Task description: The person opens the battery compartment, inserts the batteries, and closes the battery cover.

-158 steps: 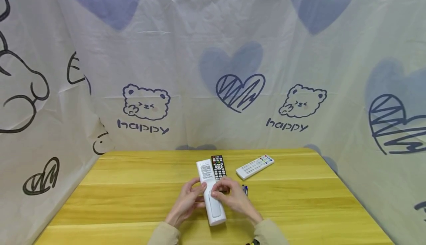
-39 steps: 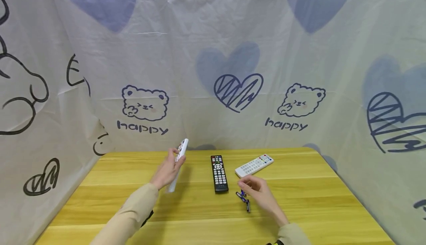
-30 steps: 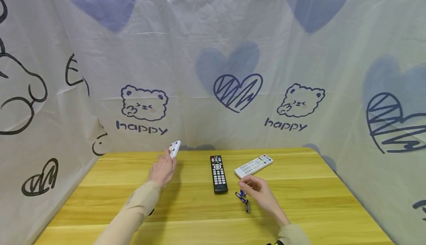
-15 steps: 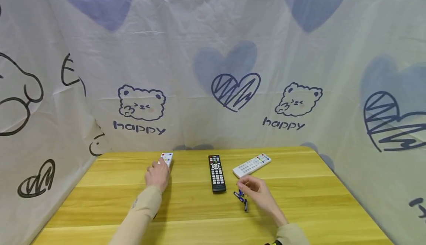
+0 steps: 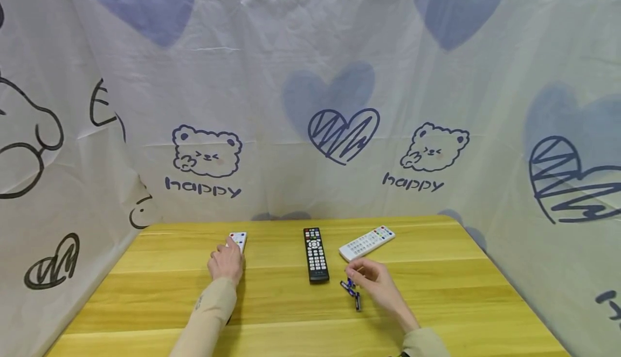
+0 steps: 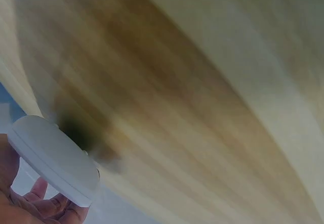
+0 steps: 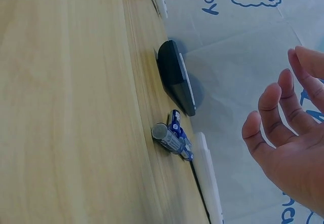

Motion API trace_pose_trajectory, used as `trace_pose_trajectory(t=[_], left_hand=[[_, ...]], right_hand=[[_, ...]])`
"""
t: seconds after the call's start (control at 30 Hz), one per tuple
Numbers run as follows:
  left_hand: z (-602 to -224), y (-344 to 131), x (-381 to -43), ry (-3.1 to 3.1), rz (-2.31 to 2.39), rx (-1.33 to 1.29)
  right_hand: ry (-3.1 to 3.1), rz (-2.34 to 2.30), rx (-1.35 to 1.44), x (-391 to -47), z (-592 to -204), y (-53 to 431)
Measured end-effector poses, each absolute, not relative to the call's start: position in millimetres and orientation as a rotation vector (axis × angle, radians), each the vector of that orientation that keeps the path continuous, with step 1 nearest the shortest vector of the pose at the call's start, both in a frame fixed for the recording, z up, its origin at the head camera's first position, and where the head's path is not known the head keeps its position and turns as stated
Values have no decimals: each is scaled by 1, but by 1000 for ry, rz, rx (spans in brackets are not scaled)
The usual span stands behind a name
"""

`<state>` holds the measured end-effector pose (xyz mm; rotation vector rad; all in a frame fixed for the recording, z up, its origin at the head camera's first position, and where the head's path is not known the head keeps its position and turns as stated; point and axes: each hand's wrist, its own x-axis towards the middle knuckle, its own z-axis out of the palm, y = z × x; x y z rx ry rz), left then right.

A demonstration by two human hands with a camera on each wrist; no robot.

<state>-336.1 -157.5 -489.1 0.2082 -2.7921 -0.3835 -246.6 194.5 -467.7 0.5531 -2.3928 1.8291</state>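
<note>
At the table's left, my left hand (image 5: 227,262) grips a white remote control (image 5: 237,238), its button side up and its far end showing past the fingers. Up close in the left wrist view, the remote's white end (image 6: 53,158) sits between thumb and curled fingers (image 6: 48,203); whether it touches the table I cannot tell. My right hand (image 5: 375,281) hovers beside several small blue batteries (image 5: 350,288) lying in a loose cluster. Its fingers are loosely bent and hold nothing in the right wrist view, apart from the batteries (image 7: 174,135).
A black remote control (image 5: 316,257) lies lengthwise between the hands. Behind the right hand, another white remote control (image 5: 367,242) rests at a slant. The wooden table (image 5: 286,324) ends at a printed cloth (image 5: 276,173) hanging behind it.
Five seconds ago both hands were on the white remote, back side up, at the centre. The left hand has since carried it left, turned it over and lowered it; the right hand moved to the batteries.
</note>
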Motion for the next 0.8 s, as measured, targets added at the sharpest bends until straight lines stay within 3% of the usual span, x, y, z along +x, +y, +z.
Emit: trace_pose_trajectory(t=[0.63, 0.8], left_hand=[[-491, -155, -332, -2873, -338, 237], [-491, -131, -335, -2853, -182, -70]], right_hand=[[-2414, 1800, 568, -249, -469, 193], [-2402, 1806, 561, -249, -471, 196]])
